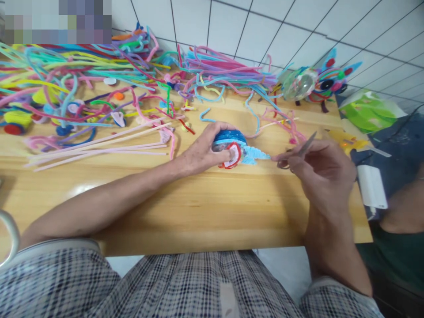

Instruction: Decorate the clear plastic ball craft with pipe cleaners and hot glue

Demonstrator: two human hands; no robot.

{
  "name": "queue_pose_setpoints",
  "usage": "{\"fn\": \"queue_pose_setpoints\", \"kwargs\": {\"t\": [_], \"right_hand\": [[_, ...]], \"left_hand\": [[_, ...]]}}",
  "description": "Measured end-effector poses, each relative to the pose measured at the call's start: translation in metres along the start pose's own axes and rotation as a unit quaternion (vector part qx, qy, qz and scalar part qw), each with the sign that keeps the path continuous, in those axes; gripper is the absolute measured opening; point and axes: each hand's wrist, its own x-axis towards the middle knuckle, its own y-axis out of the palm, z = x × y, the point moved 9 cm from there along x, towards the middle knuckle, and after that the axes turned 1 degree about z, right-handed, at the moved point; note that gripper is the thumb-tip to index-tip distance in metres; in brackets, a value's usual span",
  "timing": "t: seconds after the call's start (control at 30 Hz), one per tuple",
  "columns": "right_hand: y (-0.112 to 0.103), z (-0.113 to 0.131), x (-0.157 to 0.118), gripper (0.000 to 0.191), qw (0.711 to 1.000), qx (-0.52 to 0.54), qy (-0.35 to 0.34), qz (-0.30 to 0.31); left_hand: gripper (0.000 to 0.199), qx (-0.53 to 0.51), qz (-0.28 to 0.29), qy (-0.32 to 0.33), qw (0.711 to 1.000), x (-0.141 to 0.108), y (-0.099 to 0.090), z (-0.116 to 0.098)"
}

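My left hand is wrapped round a pipe-cleaner craft figure on the wooden table. The figure has a dark blue top, a red-edged white round piece and a light blue fuzzy point on its right side. Close to the tip of that point, my right hand is closed on scissors; the blades point up and away. Its fingertips reach toward the light blue tip, but whether they touch it I cannot tell.
Piles of coloured pipe cleaners cover the back and left of the table. A finished-looking craft animal stands at the back right corner beside a clear plastic ball. A white power bank lies by the right edge. Another person's limb shows at far right.
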Motion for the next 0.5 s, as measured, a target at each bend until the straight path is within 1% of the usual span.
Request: {"fn": "queue_pose_setpoints", "kwargs": {"t": [0.1, 0.17, 0.2, 0.23, 0.3, 0.4, 0.5], "right_hand": [[0.017, 0.025, -0.008, 0.009, 0.995, -0.076, -0.059, 0.025], [0.034, 0.035, -0.013, 0.006, 0.979, -0.157, -0.116, 0.052], [0.042, 0.037, -0.016, 0.009, 0.969, -0.196, -0.138, 0.062], [0.050, 0.037, -0.019, 0.013, 0.959, -0.229, -0.153, 0.070], [0.060, 0.032, -0.023, 0.017, 0.947, -0.268, -0.160, 0.076], [0.066, 0.024, -0.028, 0.017, 0.939, -0.297, -0.162, 0.067], [0.072, 0.024, -0.031, 0.015, 0.932, -0.305, -0.185, 0.063]], "left_hand": [[0.062, 0.003, -0.004, 0.008, 1.000, -0.001, 0.000, -0.002], [0.062, 0.008, -0.005, 0.013, 1.000, -0.002, 0.001, -0.003], [0.061, 0.011, -0.006, 0.016, 1.000, -0.002, 0.001, -0.004], [0.060, 0.015, -0.007, 0.019, 1.000, -0.003, 0.001, -0.004], [0.058, 0.019, -0.008, 0.026, 0.999, -0.003, 0.001, -0.004], [0.058, 0.019, -0.012, 0.034, 0.999, -0.003, 0.002, -0.003], [0.060, 0.021, -0.015, 0.035, 0.999, -0.003, 0.001, -0.001]]}}
